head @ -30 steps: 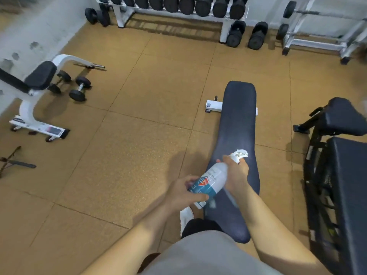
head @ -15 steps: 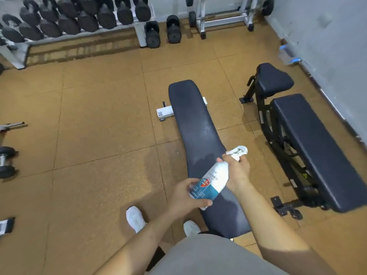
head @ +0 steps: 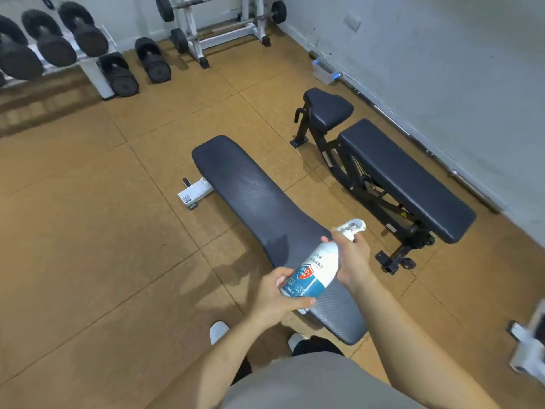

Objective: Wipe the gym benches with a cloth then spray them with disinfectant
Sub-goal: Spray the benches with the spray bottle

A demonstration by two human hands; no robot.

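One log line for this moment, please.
step: spray | left hand: holds spray bottle base | right hand: grips bottle neck at trigger | bottle: above flat bench | second bench: untouched

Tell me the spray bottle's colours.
Spray bottle: white, teal lower band, red shield; head view.

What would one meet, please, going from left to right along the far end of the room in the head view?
dumbbell rack → loose dumbbells on the floor → white barbell rack → wall
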